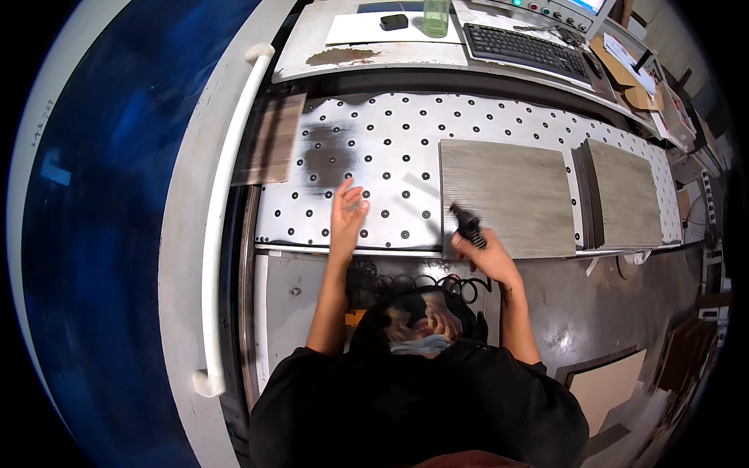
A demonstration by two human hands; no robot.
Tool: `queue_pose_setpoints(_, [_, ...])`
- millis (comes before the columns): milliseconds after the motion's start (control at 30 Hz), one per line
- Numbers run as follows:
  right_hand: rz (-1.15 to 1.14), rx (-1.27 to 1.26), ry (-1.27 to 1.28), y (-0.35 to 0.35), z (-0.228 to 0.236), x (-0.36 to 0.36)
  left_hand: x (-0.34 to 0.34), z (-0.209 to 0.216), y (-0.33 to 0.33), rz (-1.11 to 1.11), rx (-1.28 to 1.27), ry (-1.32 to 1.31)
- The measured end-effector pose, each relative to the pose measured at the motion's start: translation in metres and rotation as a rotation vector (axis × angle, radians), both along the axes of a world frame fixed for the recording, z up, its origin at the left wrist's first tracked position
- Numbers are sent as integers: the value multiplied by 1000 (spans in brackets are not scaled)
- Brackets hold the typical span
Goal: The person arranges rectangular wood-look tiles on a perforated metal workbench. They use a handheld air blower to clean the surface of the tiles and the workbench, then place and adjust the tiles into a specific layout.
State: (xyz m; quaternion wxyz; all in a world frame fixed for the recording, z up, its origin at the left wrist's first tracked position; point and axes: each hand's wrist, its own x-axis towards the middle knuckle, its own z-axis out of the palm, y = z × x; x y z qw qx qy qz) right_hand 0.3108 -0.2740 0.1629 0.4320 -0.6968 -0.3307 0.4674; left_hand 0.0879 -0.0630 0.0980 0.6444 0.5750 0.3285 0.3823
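My right hand (pixel 490 256) is closed around a black air blow gun (pixel 466 224), whose nozzle points up and left over the near left corner of a grey wood-grain panel (pixel 515 191). Over the white work table dotted with black round studs (pixel 406 156), my left hand (pixel 348 214) is held with fingers apart and nothing in it. A dark coiled hose (pixel 421 282) hangs below the table edge; its link to the blow gun is hidden. To the right stands a stack of similar grey panels (pixel 624 195). A brown wood-grain panel (pixel 278 140) lies at the far left.
A white rail (pixel 228 210) runs beside a blue machine surface (pixel 109 195) on the left. The back shelf carries a green clear tumbler (pixel 436 19), a black box (pixel 394 22), a keyboard (pixel 527 51) and papers (pixel 630 66). Boards (pixel 605 390) lean at lower right.
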Motion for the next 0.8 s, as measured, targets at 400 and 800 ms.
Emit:
queue_pose_setpoints(400, [80,-129,50,18,-13,-15,-34,-21,127,234,565,630])
queue_pose_setpoints(800, [349,-232,-158,-1,-4,-40,-7,-82,206,202,888,1088])
